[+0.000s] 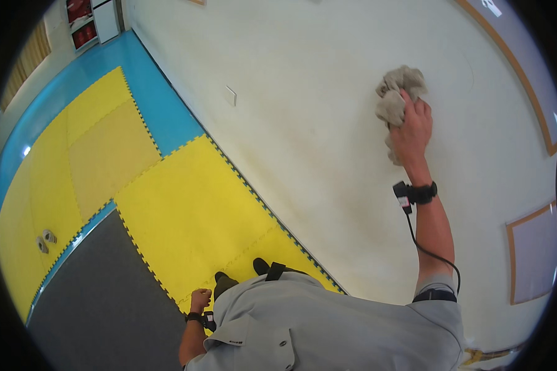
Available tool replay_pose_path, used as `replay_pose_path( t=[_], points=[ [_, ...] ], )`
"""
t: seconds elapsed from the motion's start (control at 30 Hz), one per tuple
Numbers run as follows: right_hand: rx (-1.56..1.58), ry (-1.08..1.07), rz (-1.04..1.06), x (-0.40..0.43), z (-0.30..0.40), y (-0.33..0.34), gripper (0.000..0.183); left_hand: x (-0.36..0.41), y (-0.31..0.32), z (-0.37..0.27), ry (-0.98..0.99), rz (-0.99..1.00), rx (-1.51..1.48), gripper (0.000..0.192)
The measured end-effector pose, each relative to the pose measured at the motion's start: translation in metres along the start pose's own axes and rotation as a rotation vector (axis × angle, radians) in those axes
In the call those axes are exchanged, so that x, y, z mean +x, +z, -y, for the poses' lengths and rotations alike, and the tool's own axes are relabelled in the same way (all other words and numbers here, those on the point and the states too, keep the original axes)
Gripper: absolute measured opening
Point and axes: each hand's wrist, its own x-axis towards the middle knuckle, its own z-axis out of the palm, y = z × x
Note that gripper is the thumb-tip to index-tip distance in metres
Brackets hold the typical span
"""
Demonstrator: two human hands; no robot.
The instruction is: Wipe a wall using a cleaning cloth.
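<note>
A crumpled grey-beige cloth (401, 86) is pressed against the white wall (306, 116) at the upper right of the view. My right hand (413, 125) grips it, arm stretched out, with a black device and cable strapped at the wrist. Faint brownish smudges (306, 153) mark the wall to the left of and below the cloth. Down at my side hangs my left hand (201, 299), its fingers curled and nothing seen in them; it also wears a black wrist device.
Yellow interlocking foam mats (185, 213) lie along the wall's foot, beside a dark grey mat (106, 287). A pair of shoes (46, 241) sits at far left. Wood-framed panels (534, 255) hang at right; a shelf unit (81, 25) with red items stands at top left.
</note>
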Motion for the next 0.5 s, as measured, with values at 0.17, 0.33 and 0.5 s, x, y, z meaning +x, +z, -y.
replay_pose_path(
  t=[0.17, 0.33, 0.5],
  points=[
    [-0.01, -0.082, 0.068, 0.039, 0.038, 0.053, 0.064, -0.011, -0.002, -0.004, 0.039, -0.099, -0.079, 0.036],
    [-0.029, -0.197, 0.147, 0.042, 0.073, 0.121, 0.046, -0.035, 0.004, 0.014, -0.033, -0.132, -0.193, 0.035],
    [0.036, -0.315, 0.219, 0.005, 0.092, 0.178, 0.031, -0.073, 0.022, 0.049, -0.136, -0.169, -0.29, 0.03]
  ],
)
